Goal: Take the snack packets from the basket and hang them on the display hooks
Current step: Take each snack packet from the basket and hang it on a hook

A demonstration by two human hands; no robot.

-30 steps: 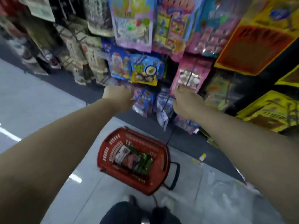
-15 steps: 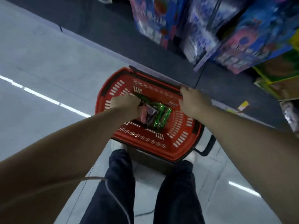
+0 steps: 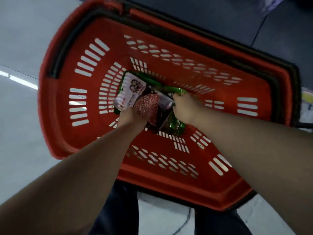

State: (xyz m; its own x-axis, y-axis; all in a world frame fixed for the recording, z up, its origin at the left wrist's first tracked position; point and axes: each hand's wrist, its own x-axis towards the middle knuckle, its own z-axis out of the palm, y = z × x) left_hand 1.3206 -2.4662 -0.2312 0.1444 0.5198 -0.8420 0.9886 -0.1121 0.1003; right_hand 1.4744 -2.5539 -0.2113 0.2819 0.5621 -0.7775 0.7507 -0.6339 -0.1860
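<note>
Both hands reach deep into the red basket [image 3: 81, 133], where the snack packets [image 3: 144, 99] lie on the bottom. The left hand [image 3: 131, 116] and right hand [image 3: 184, 109] clamp opposite edges, likely to lift several together.

The open top of the red basket [image 3: 71, 136] is left free for entry from above, while its slotted walls close it on every side, its middle floor is taken up by the snack packets [image 3: 142, 99], and bare floor is left along the left wall.
</note>
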